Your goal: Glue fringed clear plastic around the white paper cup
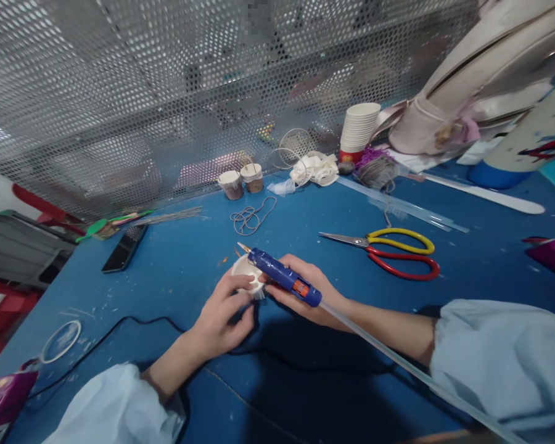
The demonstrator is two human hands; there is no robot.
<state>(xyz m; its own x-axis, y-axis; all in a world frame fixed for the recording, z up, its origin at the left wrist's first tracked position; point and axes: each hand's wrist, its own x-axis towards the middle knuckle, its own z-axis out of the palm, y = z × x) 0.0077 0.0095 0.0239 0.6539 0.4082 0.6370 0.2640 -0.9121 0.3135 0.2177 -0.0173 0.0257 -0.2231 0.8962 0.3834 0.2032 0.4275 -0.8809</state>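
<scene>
My right hand [312,290] is wrapped around a blue hot glue gun [282,277], whose brass tip points left over a small white paper cup [246,271]. A long clear glue stick [398,357] trails out of the gun's back toward the lower right. My left hand [224,314] pinches the near side of the white cup with thumb and fingers, holding it against the blue table [189,271]. Both forearms wear pale blue sleeves.
Yellow-and-red scissors [388,250] lie right of the hands. A phone [124,250], a grey cord loop [250,217], two small cups [241,180], a stack of paper cups [357,131] and yarn [374,169] sit farther back. A perforated metal screen [166,92] bounds the table behind. A black cable [115,327] runs at left.
</scene>
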